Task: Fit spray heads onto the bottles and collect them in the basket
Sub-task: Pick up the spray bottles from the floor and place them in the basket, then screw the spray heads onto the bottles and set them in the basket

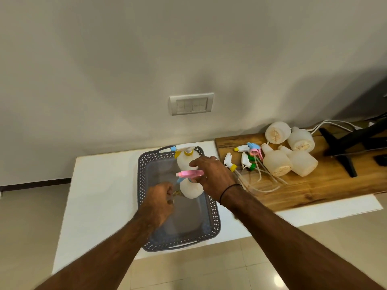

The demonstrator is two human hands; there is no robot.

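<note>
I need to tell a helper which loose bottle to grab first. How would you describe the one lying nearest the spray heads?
Look at the wooden board right of the grey basket. Four capless bottles lie there; take the bottle at the group's left, beside the spray heads. Its base faces the camera.

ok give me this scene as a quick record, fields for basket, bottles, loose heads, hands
basket: grey basket on the white table, two assembled bottles inside
bottle in hands: pink-headed bottle, over the basket
second bottle: yellow-collared bottle, at the basket's far end
bottles without heads: four, lying on the wooden board
loose spray heads: cluster on the board
right hand: on the pink head
left hand: fingers curled, beside the bottle
</note>
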